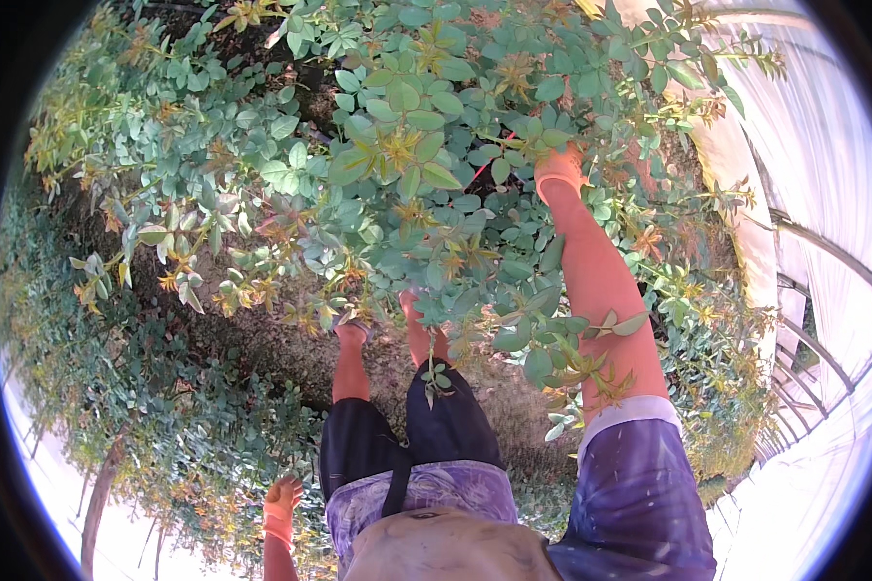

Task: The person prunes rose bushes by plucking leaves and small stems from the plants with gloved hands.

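My right hand [561,165] wears an orange glove and reaches into the rose bush [400,145]. Leaves cover its fingers, so what they touch is hidden. A thin red strip [484,170], perhaps cord, shows through the foliage just left of that hand. Leafy shoots [603,327] cross in front of my right forearm. Low on the left, my left hand [283,497], also gloved in orange, is held out beside my body with its fingers partly curled. No object can be made out in it, and the nearest plants are the rose bushes behind it.
Bare soil [261,327] forms a path under my feet between rows of roses. Another dense row [189,414] runs along the left. To the right stand curved metal hoops [821,247] and translucent plastic sheeting [806,145]. A post [102,501] leans at lower left.
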A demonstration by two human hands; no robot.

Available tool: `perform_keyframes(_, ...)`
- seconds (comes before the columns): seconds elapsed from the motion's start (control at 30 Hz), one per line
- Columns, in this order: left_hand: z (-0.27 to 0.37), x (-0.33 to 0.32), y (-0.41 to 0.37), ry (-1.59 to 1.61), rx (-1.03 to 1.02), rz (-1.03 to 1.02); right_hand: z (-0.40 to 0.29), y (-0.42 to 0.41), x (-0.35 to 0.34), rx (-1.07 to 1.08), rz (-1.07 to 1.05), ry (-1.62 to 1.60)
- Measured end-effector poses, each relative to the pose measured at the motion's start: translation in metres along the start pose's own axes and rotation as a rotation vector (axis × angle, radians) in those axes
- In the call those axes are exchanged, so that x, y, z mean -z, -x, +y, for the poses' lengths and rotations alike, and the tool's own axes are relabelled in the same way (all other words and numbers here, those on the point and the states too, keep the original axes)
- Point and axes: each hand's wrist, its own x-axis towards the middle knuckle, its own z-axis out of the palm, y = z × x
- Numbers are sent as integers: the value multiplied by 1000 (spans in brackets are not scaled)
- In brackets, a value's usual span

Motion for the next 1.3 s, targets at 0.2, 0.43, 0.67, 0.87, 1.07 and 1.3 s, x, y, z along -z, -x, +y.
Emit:
perform_keyframes(0.2,5,-20,4,-26,-4,-12,-11,1,1,-47,-214,-31)
perform_keyframes(0.43,31,-37,7,-71,-35,-35,7,-17,-39,347,-178,499)
perform_keyframes(0.67,35,-45,9,-103,-8,-30,11,-50,-51,322,-356,710)
perform_keyframes(0.87,53,-59,0,-166,-29,-42,29,-100,-87,284,-351,885)
perform_keyframes(1.07,37,-62,12,-113,24,-2,-31,-25,-63,209,2,122)
perform_keyframes(1.3,35,-53,17,-58,1,14,-42,33,-39,490,-142,31)
